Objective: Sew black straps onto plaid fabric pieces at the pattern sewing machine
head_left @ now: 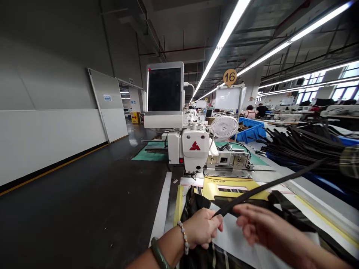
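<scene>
- Bare left hand pinches a long, narrow black fabric strap.
- The strap slants rightward in front of a flat yellow panel.
- Bare right hand, loosely open, beside the strap.

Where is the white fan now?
The fan is right of centre in the head view, between the white sewing machine and blue crate, below the 16 sign.

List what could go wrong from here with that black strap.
The left hand grips the black strap near one end while the right hand looks open, so the long free length might swing or twist.

In this view, the strap's far part overlaps the heap of dark strips; it could snag there.

The beaded bracelet might catch the dark fabric close by.
</scene>
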Action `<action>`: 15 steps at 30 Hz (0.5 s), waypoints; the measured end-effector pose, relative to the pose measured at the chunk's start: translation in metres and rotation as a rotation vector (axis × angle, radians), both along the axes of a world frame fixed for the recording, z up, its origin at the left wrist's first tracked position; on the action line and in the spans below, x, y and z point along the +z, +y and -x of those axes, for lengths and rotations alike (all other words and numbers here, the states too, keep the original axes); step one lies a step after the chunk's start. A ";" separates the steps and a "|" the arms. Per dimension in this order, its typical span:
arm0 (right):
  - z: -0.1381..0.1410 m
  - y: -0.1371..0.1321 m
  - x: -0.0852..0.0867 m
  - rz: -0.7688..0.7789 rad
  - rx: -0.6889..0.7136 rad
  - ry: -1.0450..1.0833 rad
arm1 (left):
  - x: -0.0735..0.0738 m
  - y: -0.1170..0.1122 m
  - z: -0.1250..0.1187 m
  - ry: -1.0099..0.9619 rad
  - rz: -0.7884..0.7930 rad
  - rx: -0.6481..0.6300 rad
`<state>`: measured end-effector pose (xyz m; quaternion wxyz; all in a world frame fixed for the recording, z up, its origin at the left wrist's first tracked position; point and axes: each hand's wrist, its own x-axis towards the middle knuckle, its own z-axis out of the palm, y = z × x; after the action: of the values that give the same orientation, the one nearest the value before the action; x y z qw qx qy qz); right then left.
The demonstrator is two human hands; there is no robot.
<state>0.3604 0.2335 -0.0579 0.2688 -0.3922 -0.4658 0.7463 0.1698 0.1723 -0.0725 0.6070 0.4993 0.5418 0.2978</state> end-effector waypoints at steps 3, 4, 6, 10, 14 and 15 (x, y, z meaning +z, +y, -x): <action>0.020 -0.030 -0.015 0.147 0.088 0.060 | 0.004 -0.001 0.002 -0.036 0.015 -0.059; 0.024 -0.031 -0.018 0.135 0.081 0.095 | 0.006 -0.001 0.002 -0.042 0.015 -0.079; 0.028 -0.027 -0.023 0.080 0.056 0.171 | 0.007 -0.003 0.002 -0.041 0.012 -0.108; 0.030 -0.013 -0.029 0.051 -0.029 0.219 | 0.006 -0.008 -0.003 0.047 -0.089 -0.048; 0.028 -0.012 -0.034 0.005 -0.111 0.183 | -0.001 -0.015 -0.014 0.381 -0.466 0.214; 0.027 -0.012 -0.035 -0.010 -0.122 0.176 | -0.002 -0.016 -0.016 0.475 -0.553 0.252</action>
<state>0.3332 0.2214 -0.0928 0.3556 -0.3514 -0.4193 0.7578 0.1863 0.1560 -0.0750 0.2656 0.6287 0.6235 0.3813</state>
